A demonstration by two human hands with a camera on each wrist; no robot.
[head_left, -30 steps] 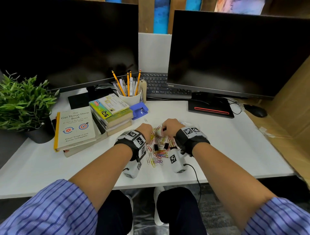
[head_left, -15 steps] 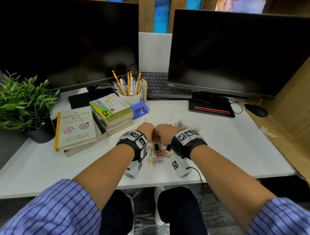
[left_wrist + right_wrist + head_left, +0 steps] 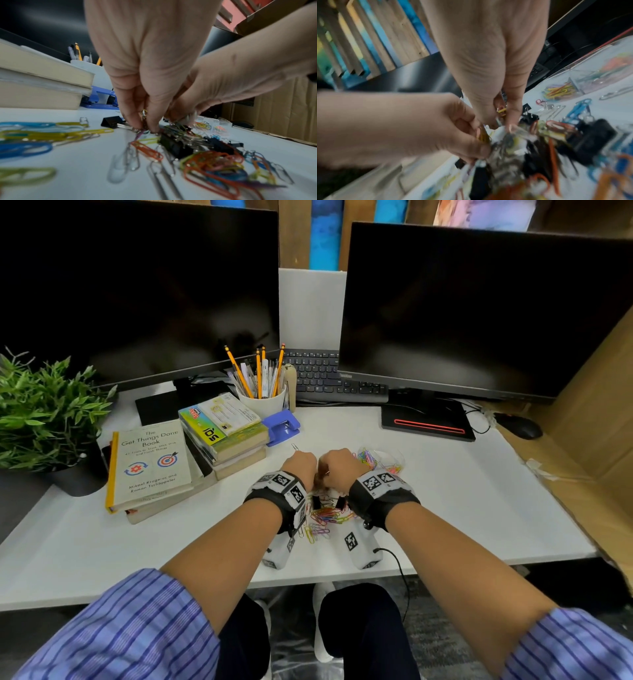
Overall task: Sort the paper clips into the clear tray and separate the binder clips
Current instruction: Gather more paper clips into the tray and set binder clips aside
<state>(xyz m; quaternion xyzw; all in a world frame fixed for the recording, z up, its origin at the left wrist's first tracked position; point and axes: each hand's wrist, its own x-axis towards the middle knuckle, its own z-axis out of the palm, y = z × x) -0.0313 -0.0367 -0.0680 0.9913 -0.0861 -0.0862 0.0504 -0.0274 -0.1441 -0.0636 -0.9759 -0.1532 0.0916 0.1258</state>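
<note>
A mixed heap of coloured paper clips (image 3: 325,517) and black binder clips (image 3: 340,502) lies on the white desk (image 3: 479,508) between my wrists. My left hand (image 3: 299,465) and right hand (image 3: 337,465) meet just behind the heap, knuckles up. In the left wrist view my left hand (image 3: 145,125) pinches a few tangled paper clips (image 3: 143,119) above a black binder clip (image 3: 175,146). In the right wrist view my right hand (image 3: 502,121) pinches a yellow paper clip (image 3: 501,110). The clear tray (image 3: 390,457), holding coloured clips, sits just right of my right hand.
Two stacks of books (image 3: 150,467) and a blue hole punch (image 3: 282,426) stand to the left. A white cup of pencils (image 3: 263,402), a keyboard (image 3: 329,374) and two monitors line the back. A plant (image 3: 44,412) is far left, a mouse (image 3: 522,426) far right.
My right hand has moved left, away from the clear tray, until it meets my left hand over the heap. The tray now shows uncovered.
</note>
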